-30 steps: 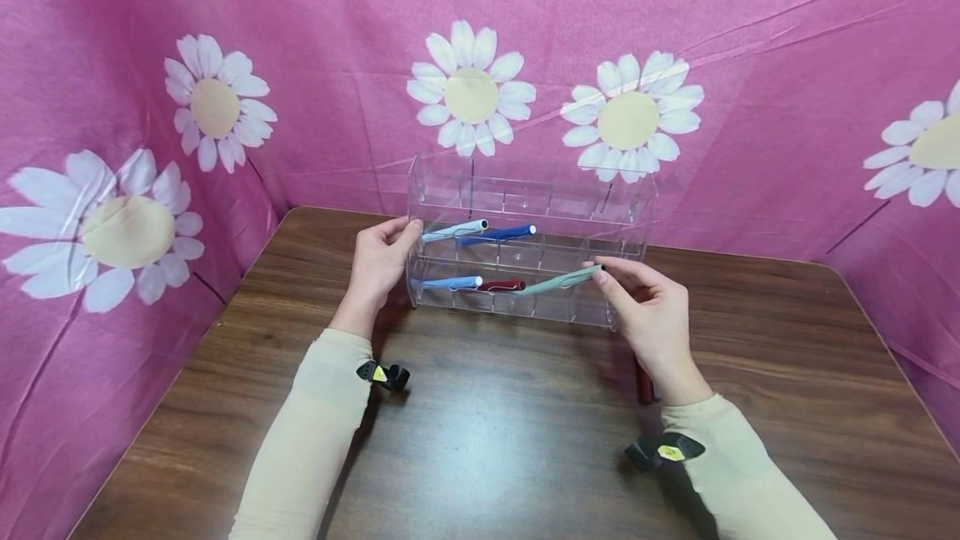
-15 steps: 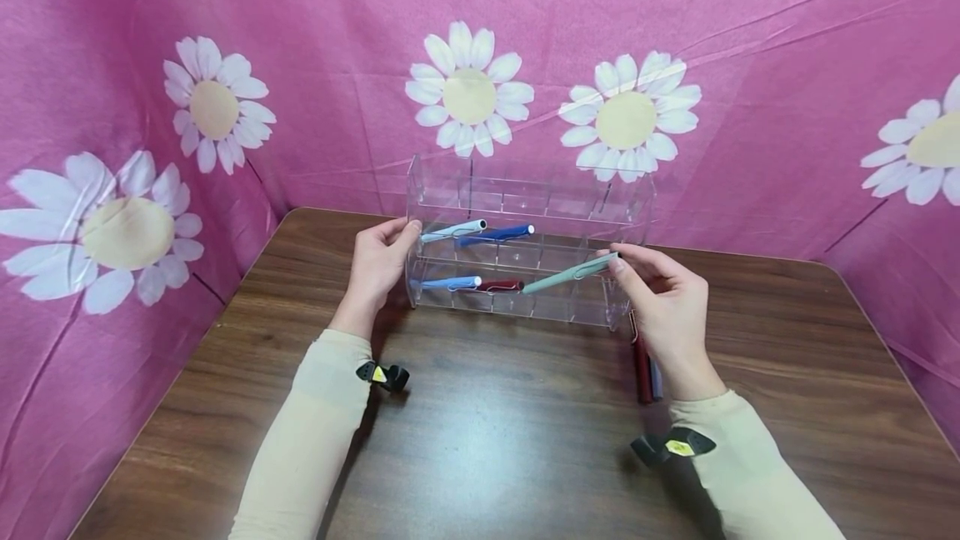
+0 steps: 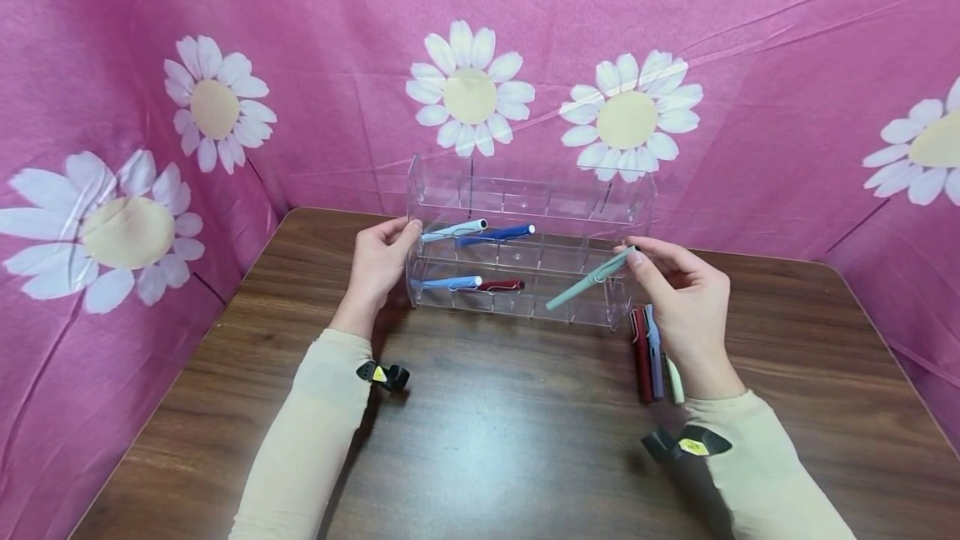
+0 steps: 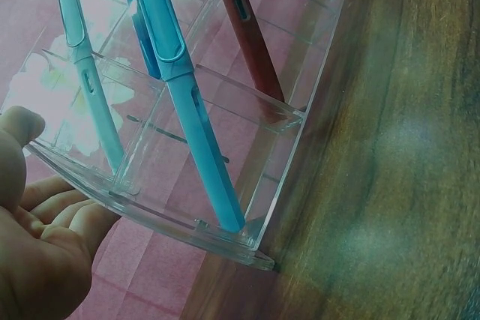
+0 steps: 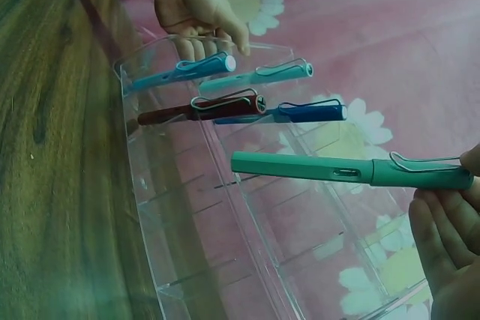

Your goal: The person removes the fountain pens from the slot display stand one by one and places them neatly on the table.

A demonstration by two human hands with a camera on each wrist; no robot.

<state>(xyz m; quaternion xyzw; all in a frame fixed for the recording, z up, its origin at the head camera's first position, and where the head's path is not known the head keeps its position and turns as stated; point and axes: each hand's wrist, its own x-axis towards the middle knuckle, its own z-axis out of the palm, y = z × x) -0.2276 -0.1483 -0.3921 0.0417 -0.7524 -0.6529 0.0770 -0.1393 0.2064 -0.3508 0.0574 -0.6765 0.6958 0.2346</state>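
Observation:
A clear acrylic pen rack [image 3: 525, 205] with tiers of small compartments stands on the table. My left hand [image 3: 380, 265] grips its left side panel between thumb and fingers. My right hand [image 3: 686, 307] pinches a green fountain pen [image 5: 300, 166] by its cap end, in front of the rack's right part, its other end slanting down to the left. On the lower tier lean a light blue pen [image 3: 450, 282] and a dark red pen [image 3: 501, 285]. The tier above holds a pale blue pen [image 3: 455, 230] and a dark blue pen [image 3: 498, 234].
On the table by my right wrist lie a dark red pen [image 3: 641, 357], a blue-grey pen [image 3: 655, 352] and a pale green pen [image 3: 674, 380], the last partly hidden by the hand. A pink cloth with daisies [image 3: 337, 90] hangs behind and beside the wooden table [image 3: 480, 440].
My right hand has moved right with the green pen, drawing it away from the lower tier and tilting it more steeply. The pens on the table have come into view. My left hand stays put.

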